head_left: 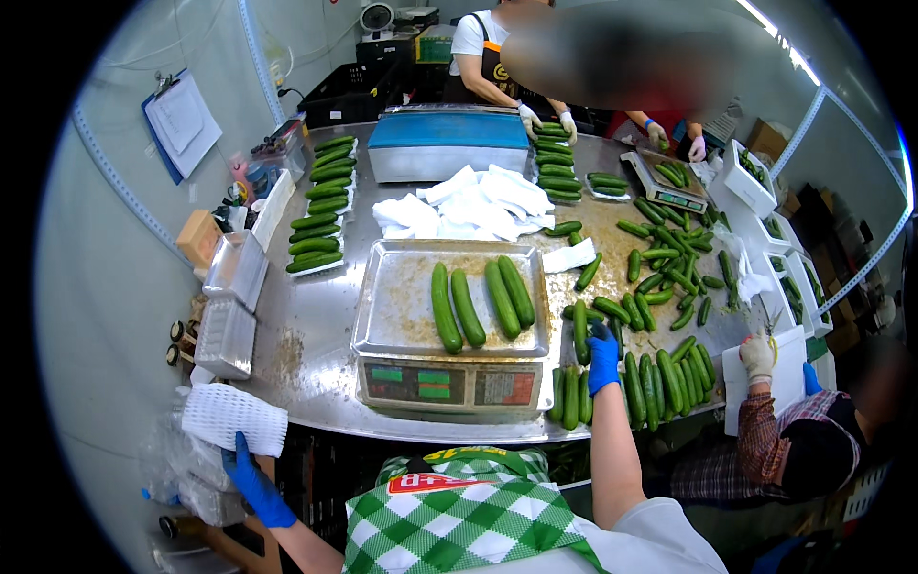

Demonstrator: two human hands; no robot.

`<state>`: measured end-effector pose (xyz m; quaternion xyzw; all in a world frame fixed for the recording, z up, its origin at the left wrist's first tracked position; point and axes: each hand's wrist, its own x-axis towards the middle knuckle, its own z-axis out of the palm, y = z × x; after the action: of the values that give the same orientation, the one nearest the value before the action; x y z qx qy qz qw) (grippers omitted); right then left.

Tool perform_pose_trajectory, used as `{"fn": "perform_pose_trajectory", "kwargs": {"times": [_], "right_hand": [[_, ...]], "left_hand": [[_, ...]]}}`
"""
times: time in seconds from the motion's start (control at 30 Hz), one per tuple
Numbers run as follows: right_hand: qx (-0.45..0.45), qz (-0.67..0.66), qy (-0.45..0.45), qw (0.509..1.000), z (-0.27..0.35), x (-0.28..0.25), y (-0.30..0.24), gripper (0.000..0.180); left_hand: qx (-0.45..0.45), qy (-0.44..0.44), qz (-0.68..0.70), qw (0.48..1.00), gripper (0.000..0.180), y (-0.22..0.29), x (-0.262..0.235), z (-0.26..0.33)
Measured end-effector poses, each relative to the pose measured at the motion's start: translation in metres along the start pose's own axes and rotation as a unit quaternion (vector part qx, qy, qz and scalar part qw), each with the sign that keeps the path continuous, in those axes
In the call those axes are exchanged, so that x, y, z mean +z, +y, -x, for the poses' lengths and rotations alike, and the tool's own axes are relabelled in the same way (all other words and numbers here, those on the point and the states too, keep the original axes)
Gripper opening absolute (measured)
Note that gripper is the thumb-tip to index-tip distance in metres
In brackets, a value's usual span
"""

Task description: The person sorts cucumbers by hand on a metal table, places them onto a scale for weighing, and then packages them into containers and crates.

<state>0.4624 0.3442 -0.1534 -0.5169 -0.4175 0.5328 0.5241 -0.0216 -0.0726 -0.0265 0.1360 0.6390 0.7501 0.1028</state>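
Note:
My left hand (252, 480), in a blue glove, is closed on the lower edge of a white foam net sleeve (235, 417) beyond the table's left front corner. On the weighing scale (418, 381) in front of me, two pairs of green cucumbers (446, 308) lie in the metal pan (392, 316). My right hand (603, 359), also blue-gloved, is closed at the right of the scale around an upright-lying cucumber (580, 333); its fingertips are partly hidden. Just below and right of that hand, a row of cucumbers (666, 381) lies along the table's front edge.
White cloths (473, 203) lie behind the scale, before a blue-topped box (448, 134). Packed cucumbers (323, 206) line the left side; loose ones (674, 258) heap at right. Clear trays (228, 335) stack at left. Co-workers' gloved hands (547, 122) work at the far side and right.

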Motion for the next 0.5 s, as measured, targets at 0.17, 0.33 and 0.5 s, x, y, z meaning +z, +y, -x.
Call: {"fn": "perform_pose_trajectory", "kwargs": {"times": [0.17, 0.33, 0.5], "right_hand": [[-0.060, 0.039, -0.047, 0.996, 0.019, 0.052, -0.061, 0.043], [-0.138, 0.139, -0.143, 0.970, 0.050, 0.117, -0.123, 0.046], [-0.273, 0.417, -0.181, 0.848, 0.055, 0.172, -0.116, 0.064]], "left_hand": [[-0.010, 0.008, 0.009, 1.000, 0.041, 0.000, -0.003, 0.001], [-0.012, 0.001, -0.005, 1.000, 0.041, 0.003, 0.022, -0.001], [-0.045, 0.014, -0.009, 0.999, 0.042, -0.012, 0.021, -0.017]]}}
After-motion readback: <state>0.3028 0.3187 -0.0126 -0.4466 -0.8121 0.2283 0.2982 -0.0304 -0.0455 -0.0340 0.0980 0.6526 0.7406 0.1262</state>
